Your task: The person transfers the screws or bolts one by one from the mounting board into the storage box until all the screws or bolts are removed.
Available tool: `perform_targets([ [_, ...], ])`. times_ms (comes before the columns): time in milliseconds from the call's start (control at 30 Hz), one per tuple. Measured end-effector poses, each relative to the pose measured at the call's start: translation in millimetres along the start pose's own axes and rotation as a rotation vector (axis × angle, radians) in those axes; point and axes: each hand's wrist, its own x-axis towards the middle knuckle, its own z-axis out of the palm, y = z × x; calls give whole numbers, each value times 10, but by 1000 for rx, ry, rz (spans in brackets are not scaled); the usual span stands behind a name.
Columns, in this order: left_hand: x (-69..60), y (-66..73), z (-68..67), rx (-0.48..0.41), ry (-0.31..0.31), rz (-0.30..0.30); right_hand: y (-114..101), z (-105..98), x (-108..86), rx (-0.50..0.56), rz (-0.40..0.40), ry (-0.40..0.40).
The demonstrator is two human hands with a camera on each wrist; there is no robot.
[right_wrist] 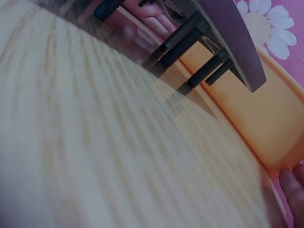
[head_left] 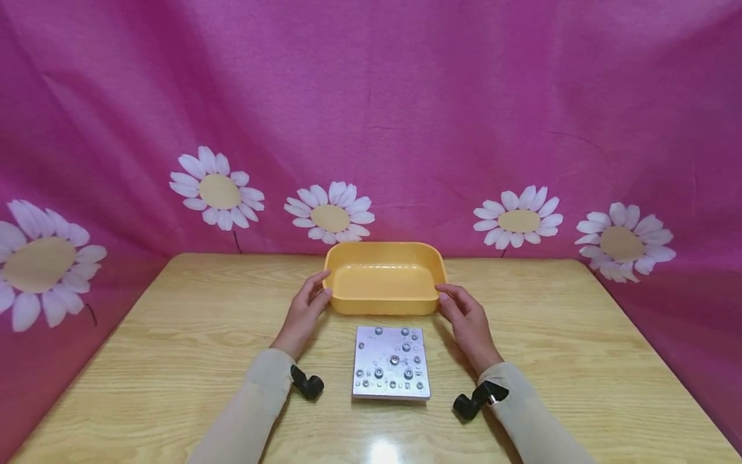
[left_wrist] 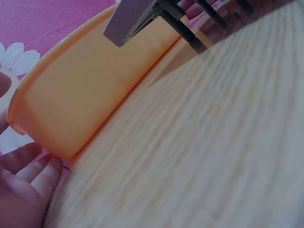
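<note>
A yellow tray (head_left: 382, 307) stands at the back of the table, with nothing visible in it. My left hand (head_left: 303, 316) holds its left end, thumb near the front corner and fingers at the side. At the right end, my right hand (head_left: 468, 322) grips the rim and corner. Between my forearms, in front of the tray, lies a square metal plate (head_left: 382, 345) with several bolts and nuts on top. Threaded bolt shafts (right_wrist: 180, 47) extend beneath the plate in the right wrist view. In the left wrist view, fingertips (left_wrist: 50, 166) touch the tray's lower edge (left_wrist: 71, 114).
The wooden table (head_left: 191, 322) extends to both sides of the tray and plate. A pink cloth (head_left: 406, 116) with white flowers hangs behind the table and along its sides. Black wrist cameras stick out from both sleeves, to the left and right of the plate.
</note>
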Motion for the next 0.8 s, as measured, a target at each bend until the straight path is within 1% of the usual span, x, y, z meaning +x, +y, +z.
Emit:
perform_targets([
  [100,50,-124,-13,3,18,8,17,-2,-5,-13,-25,23],
  [167,88,-205,-15,4,37,21,27,-7,-4,-41,-37,45],
  [233,126,-275,-9,25,60,37,39,-17,2,-77,-42,73],
  [267,138,-291,-2,26,68,47,43,-24,4,-89,-42,85],
  [400,171,-318,7,40,95,76,43,-31,11,-99,-35,106],
  [500,185,-328,10,22,97,86,27,-21,5,-95,-28,107],
  [667,176,-329,21,-12,67,99,-1,13,-9,-120,-37,115],
  [800,162,-337,20,-18,56,87,0,35,-12,-131,-50,129],
])
